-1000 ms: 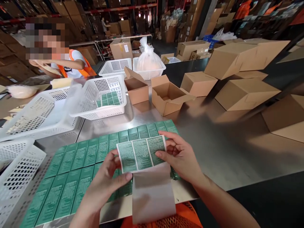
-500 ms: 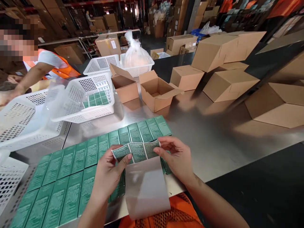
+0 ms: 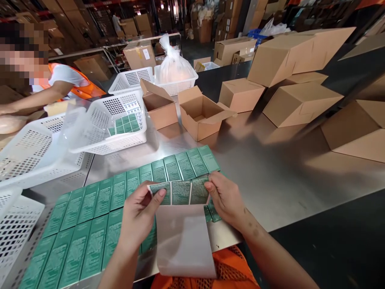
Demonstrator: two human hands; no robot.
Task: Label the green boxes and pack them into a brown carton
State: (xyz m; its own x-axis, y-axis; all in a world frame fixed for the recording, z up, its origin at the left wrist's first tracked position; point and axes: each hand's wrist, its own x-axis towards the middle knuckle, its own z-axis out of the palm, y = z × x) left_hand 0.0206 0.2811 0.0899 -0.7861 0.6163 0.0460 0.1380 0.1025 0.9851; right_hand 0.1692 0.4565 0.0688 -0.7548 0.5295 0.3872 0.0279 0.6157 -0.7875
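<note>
Both my hands hold a strip of three green labels (image 3: 180,192) on a pale backing sheet (image 3: 183,241) that hangs down toward my lap. My left hand (image 3: 140,216) pinches the strip's left end, thumb on the first label. My right hand (image 3: 225,198) pinches the right end by the third label. Under them, two rows of green boxes (image 3: 99,212) lie flat side by side on the steel table (image 3: 270,176), several per row.
White perforated baskets (image 3: 39,148) stand at left, one (image 3: 120,120) holding green boxes. Two open cardboard cartons (image 3: 198,114) sit behind the rows, closed cartons (image 3: 297,104) at right. A basket with a plastic bag (image 3: 176,72) is farther back. A person in an orange vest (image 3: 60,84) works at far left.
The label strip has come down from a raised, facing position to lie lower over the green boxes. Both hands have kept their grip on its ends; the right fingers have curled in.
</note>
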